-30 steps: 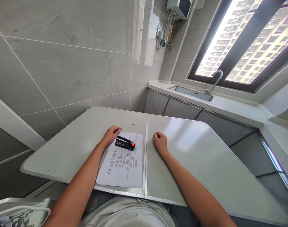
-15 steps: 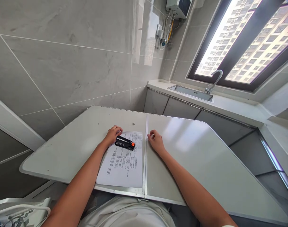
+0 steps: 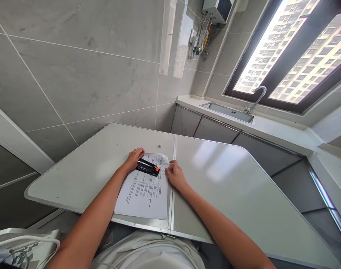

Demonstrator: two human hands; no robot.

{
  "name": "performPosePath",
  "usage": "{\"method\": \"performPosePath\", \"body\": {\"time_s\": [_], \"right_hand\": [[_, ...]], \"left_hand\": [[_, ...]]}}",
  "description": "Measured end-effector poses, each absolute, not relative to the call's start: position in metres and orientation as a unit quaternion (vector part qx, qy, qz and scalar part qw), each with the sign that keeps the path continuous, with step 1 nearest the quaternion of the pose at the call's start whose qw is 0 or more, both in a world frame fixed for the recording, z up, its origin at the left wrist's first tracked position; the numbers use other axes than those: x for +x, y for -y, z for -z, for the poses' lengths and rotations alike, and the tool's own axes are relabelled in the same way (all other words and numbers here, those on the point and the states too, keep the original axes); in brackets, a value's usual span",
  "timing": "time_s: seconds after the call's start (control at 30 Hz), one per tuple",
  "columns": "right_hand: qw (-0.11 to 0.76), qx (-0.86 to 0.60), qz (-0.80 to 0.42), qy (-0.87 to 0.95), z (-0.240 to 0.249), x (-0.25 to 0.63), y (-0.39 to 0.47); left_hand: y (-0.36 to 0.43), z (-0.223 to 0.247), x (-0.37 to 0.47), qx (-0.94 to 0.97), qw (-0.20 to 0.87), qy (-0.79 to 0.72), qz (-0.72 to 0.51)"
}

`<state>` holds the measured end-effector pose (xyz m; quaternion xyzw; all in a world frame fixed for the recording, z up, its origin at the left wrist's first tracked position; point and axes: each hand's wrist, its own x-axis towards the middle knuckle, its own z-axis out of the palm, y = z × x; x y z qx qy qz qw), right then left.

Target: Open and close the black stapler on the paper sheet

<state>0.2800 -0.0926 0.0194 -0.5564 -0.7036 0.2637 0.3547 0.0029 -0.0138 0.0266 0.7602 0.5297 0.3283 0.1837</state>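
A white printed paper (image 3: 142, 203) lies on the table in front of me, its upper right part slightly bent. On its upper half rests a black stapler (image 3: 148, 167) with an orange tip pointing right. My left hand (image 3: 134, 158) is closed at the paper's upper left corner, right beside the stapler's left end; its thumb is hidden. With fingertips pinched together, my right hand (image 3: 176, 174) grips the paper's right edge, across from the orange tip.
Beyond the paper, small staples (image 3: 159, 146) lie on the folding table (image 3: 229, 186), which has a metal seam down its middle. A tiled wall stands behind it. A counter with a sink (image 3: 229, 111) and tap runs along the right. A white rack (image 3: 27, 246) is at lower left.
My right hand has moved left from the table onto the paper's right edge. The paper's upper right part has bent a little. My left hand stays by the stapler. The view has shifted slightly.
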Motion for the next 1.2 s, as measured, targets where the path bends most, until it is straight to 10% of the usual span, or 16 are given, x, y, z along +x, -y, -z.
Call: {"method": "performPosePath", "body": {"time_s": [1.2], "right_hand": [[0.236, -0.633, -0.120, 0.727, -0.036, 0.304, 0.108]], "left_hand": [[0.010, -0.022, 0.002, 0.710, 0.215, -0.532, -0.408]]}}
